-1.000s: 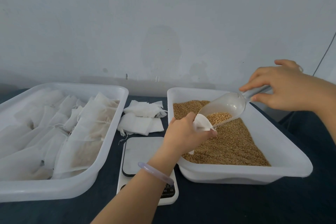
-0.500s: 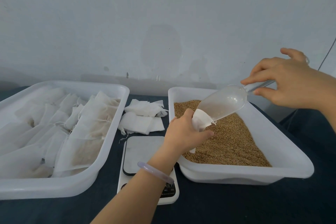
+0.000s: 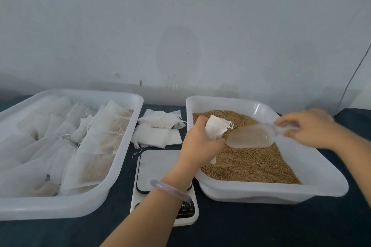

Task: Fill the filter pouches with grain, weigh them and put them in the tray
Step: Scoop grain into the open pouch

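The left hand (image 3: 200, 142) gripped a white pouch (image 3: 215, 128) above the grain (image 3: 251, 162); the right hand (image 3: 309, 128) pinched a clear scoop (image 3: 251, 137) just beside it. The tray (image 3: 128, 102) sat far left.

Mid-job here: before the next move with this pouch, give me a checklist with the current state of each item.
1. Left hand grips the pouch: ok, fingers are curled round it over the grain.
2. Pouch filled enough: cannot tell, the hand hides its body.
3. Scoop out of the pouch mouth: ok, the right hand holds it low over the grain, though it is blurred.
4. Scale platform bare: ok where visible; the left forearm covers one corner.
5. Scale display at zero: cannot tell, the forearm covers most of the panel.
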Motion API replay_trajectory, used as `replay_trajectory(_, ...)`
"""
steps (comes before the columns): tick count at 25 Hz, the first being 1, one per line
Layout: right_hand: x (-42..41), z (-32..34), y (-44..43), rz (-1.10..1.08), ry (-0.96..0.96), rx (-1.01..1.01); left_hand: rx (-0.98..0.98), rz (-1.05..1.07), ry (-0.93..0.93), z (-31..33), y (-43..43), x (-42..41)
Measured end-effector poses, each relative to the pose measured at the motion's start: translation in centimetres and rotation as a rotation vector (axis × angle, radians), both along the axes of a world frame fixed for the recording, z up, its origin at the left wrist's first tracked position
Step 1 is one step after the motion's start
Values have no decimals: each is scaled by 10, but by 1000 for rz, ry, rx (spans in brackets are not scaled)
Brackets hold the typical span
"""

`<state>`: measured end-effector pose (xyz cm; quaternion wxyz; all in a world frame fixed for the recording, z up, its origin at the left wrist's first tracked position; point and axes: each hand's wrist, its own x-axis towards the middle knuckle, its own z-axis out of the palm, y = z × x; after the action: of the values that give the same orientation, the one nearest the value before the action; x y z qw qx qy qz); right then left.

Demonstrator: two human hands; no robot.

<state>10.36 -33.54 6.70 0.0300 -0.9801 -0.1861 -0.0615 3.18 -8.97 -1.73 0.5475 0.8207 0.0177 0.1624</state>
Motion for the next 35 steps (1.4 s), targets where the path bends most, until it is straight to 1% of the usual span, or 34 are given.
replay_trajectory(2,2,-29,8,33,41,-93,-23,4,0,0,1,0)
replay_trajectory(5,4,-55,24,80,87,-79,-35,12,9,-1,1,0)
replay_trajectory(9,2,-70,40,139,192,38,-28,24,16,-1,1,1)
replay_trajectory(11,0,-71,39,149,235,123,-31,26,18,0,0,0)
replay_trajectory(13,-1,-67,32,145,255,167,-33,37,-1,1,0,-1)
replay_trajectory(17,-5,-53,16,96,287,223,72,93,-26,-2,-1,-2)
replay_trajectory(22,-12,-31,0,52,273,301,253,64,18,1,-4,-2)
replay_trajectory(24,-14,-18,-9,47,236,355,274,60,36,2,-4,-1)
replay_trajectory(26,-15,-2,-17,42,160,452,267,59,53,3,-4,-1)
replay_trajectory(29,-15,22,-19,93,86,530,275,54,63,4,-4,-1)
replay_trajectory(31,-14,34,-15,144,56,480,275,46,63,4,-4,-1)
replay_trajectory(35,-16,49,-2,202,-39,282,269,43,66,4,-5,-2)
